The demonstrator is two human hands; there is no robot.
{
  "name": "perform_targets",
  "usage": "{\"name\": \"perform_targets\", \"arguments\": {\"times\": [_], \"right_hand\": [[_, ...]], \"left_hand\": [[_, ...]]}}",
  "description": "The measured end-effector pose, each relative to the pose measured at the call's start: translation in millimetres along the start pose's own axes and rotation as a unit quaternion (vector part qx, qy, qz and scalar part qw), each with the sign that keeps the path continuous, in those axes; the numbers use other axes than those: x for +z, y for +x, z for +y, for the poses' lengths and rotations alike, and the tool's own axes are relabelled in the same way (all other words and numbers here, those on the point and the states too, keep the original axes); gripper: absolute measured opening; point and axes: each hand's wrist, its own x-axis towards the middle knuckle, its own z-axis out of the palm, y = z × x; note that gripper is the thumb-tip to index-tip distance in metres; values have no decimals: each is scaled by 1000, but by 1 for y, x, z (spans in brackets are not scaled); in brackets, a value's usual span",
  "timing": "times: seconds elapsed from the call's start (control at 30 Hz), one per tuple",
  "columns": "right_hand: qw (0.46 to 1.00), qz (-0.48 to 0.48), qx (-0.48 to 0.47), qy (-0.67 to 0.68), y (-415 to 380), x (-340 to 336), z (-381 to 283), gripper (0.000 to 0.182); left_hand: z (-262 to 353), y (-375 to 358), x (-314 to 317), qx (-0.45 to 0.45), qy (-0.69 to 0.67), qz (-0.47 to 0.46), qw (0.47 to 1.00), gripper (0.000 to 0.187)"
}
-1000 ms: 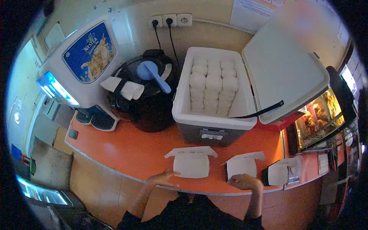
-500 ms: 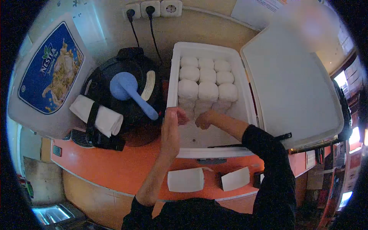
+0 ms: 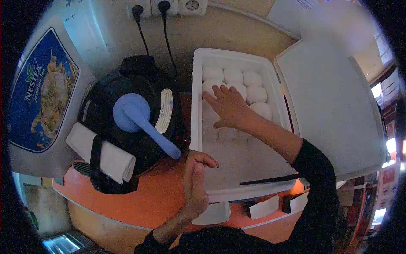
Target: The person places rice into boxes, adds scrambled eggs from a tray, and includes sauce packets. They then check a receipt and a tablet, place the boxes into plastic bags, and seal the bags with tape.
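Note:
A white open cooler box holds rows of round white wrapped balls in its back part. Over these balls my right hand reaches with its fingers spread, its fingertips on or just above one in the second row. The front part of the box shows a bare whitish bottom. My left hand is at the box's left front rim, fingers bent inward; whether it holds anything is hidden. A dark strip lies along the front right inside edge.
Left of the box stands a black round cooker with a blue ladle on its lid and a folded white cloth at its handle. Further left is a Nestea container. The box's lid stands open at the right. White paper trays sit in front.
My right hand has moved back and opened out over the balls. The front left ball is no longer visible. My left hand is lower at the rim, and the view has shifted closer.

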Motion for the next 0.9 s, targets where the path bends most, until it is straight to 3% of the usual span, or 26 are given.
{"name": "perform_targets", "arguments": {"times": [0.1,0.23,0.3,0.37,0.43,0.47,0.53,0.57,0.63,0.67,0.7,0.77,0.8,0.83,0.9], "right_hand": [[993,-3,88,84,-2,46,-15,90],[977,-7,74,201,-1,26,-1,88],[974,55,86,203,-11,-23,2,84],[947,6,113,300,-24,-92,-5,83],[946,-11,89,310,-40,-136,-28,86],[945,-11,92,313,-44,-143,-27,86],[905,-25,-183,384,-53,-146,-15,91],[903,-27,-177,391,-53,-141,-2,91],[841,-184,32,507,-40,-118,35,97],[915,-210,56,339,-34,-82,43,97],[956,-232,77,163,-34,-33,44,97],[981,-114,152,33,-46,49,22,92],[979,-127,153,43,-47,60,17,92],[984,-79,159,10,-44,70,13,90],[986,-28,163,-26,-43,64,10,88]], "left_hand": [[2,2,-1,-1,8,-6,1000,31],[1,5,-6,-23,-53,0,998,25],[11,12,2,-45,-66,23,997,32],[28,22,11,-70,-82,49,993,42],[53,32,19,-145,-270,40,951,59],[62,34,21,-148,-269,38,951,59],[76,34,17,-81,-341,5,936,62],[81,29,12,-90,-339,5,936,62],[89,17,0,-49,-234,1,971,63],[90,8,-6,-59,-229,45,971,69],[91,-2,-15,-76,-225,48,970,69],[90,-30,-32,-96,-316,-57,942,77],[83,-47,-36,-92,-307,-49,946,76],[77,-63,-41,-89,-297,-42,950,75],[65,-94,-56,-99,-164,-140,972,68]]}}
